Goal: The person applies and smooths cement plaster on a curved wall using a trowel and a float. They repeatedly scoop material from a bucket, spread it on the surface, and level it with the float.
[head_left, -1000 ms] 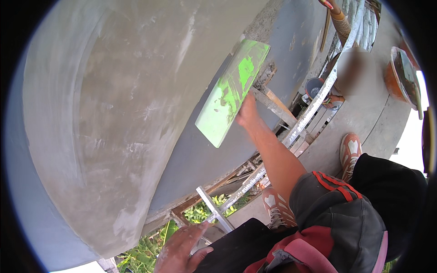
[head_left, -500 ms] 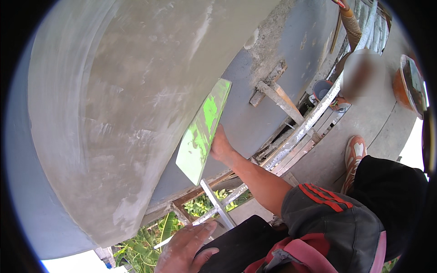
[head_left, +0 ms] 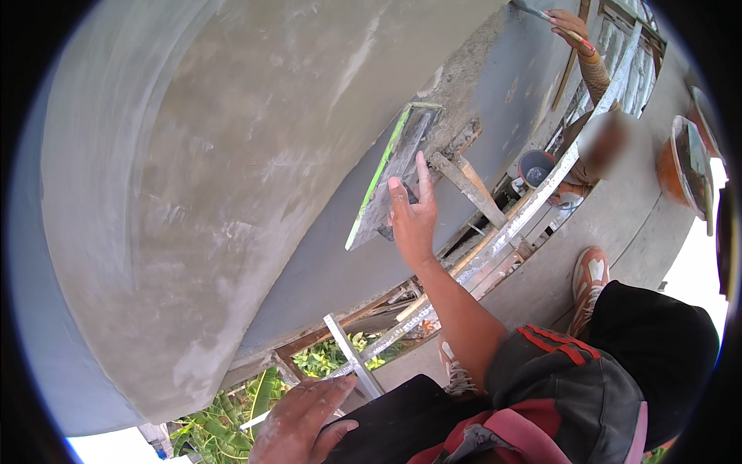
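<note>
My right hand (head_left: 415, 228) grips the handle on the back of a plastering float (head_left: 393, 166), a flat rectangular board with a bright green edge. Its grey, smeared back is turned toward me, and its working face is hidden. The float stands tilted beside the lower border of a broad patch of damp brownish-grey plaster (head_left: 224, 170); whether it touches the wall I cannot tell. Down at the lower edge, my left hand (head_left: 301, 417) is empty, fingers stretched out and dusted with plaster, close to my dark trouser leg (head_left: 386, 425).
A co-worker's hand (head_left: 570, 29) holds a long-handled tool against the wall at upper right. Wooden brackets (head_left: 471, 182) and a long pale rail (head_left: 533, 205) run beside the plank platform (head_left: 618, 224). A bucket (head_left: 535, 166) and an orange basin (head_left: 674, 166) stand farther right.
My right hand has moved up and right, turning the float from its green-and-white face to its back. The co-worker's hand and tool have come into fuller view. My left hand has barely shifted.
</note>
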A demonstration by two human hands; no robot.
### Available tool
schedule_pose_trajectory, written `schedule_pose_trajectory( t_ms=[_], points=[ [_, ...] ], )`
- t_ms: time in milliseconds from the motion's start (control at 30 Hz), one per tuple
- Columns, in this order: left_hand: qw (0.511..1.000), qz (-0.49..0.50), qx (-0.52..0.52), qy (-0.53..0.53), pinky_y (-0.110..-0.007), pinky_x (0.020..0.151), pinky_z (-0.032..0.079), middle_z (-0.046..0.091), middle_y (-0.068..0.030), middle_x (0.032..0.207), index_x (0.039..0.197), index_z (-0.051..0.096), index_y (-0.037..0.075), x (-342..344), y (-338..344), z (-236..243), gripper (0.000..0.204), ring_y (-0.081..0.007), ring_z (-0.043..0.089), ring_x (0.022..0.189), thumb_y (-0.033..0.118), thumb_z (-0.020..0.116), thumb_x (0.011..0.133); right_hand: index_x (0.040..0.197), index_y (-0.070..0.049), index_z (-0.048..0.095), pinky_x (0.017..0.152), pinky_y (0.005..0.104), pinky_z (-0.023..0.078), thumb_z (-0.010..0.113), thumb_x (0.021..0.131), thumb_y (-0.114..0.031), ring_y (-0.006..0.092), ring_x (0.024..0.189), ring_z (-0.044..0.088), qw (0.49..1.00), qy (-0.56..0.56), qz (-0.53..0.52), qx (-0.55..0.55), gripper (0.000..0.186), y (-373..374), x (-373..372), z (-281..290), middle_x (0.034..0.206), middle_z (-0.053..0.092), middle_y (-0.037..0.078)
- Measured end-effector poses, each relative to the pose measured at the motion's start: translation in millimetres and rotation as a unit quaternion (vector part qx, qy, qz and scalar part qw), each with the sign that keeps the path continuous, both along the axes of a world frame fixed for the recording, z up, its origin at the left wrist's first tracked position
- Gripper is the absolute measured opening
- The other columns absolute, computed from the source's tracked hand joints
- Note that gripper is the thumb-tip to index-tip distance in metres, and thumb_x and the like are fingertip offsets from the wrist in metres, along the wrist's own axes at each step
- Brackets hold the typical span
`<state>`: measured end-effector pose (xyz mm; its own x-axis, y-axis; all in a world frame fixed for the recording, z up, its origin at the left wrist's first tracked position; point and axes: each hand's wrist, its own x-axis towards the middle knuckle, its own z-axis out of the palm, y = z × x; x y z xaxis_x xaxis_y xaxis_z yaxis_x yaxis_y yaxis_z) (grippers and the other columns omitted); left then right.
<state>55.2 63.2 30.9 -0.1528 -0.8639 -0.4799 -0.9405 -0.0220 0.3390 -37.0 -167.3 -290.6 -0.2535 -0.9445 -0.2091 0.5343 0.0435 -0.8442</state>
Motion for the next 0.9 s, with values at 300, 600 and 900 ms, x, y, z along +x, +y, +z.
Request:
schedule_pose_trajectory(
  t_ms=[300,600,900],
  points=[
    [1.0,0.017,0.016,-0.01,-0.048,0.118,0.05,0.068,-0.0178,0.149,0.156,0.063,0.015,-8.1,10.2,4.4,0.069,-0.0393,0.062,0.14,0.007,0.085,0.09,0.173,-0.013,0.042,0.062,0.0323,0.052,0.074,0.109,-0.023,0.0119,0.067,0.054,0.956,0.21,-0.09,-0.182,0.072,-4.6,50.6,18.5,0.092,0.067,0.007],
    [0.998,0.005,0.036,-0.047,-0.05,0.12,0.048,0.067,-0.0186,0.151,0.156,0.063,0.014,-18.3,-6.8,4.5,0.067,-0.0407,0.061,0.142,0.011,0.084,0.092,0.171,-0.008,0.045,0.068,0.0339,0.053,0.073,0.11,-0.029,0.0163,0.071,0.058,0.972,0.175,-0.066,-0.142,0.07,-8.4,5.2,4.7,0.095,0.068,0.007],
    [0.998,-0.048,0.028,0.008,-0.049,0.12,0.048,0.067,-0.0182,0.151,0.156,0.063,0.015,-31.1,-32.5,2.0,0.069,-0.0403,0.061,0.141,0.008,0.084,0.091,0.171,-0.013,0.047,0.062,0.0385,0.053,0.076,0.107,-0.024,0.0226,0.063,0.056,0.915,0.299,-0.049,-0.266,0.071,-2.8,26.0,12.2,0.082,0.059,0.009]
  ],
)
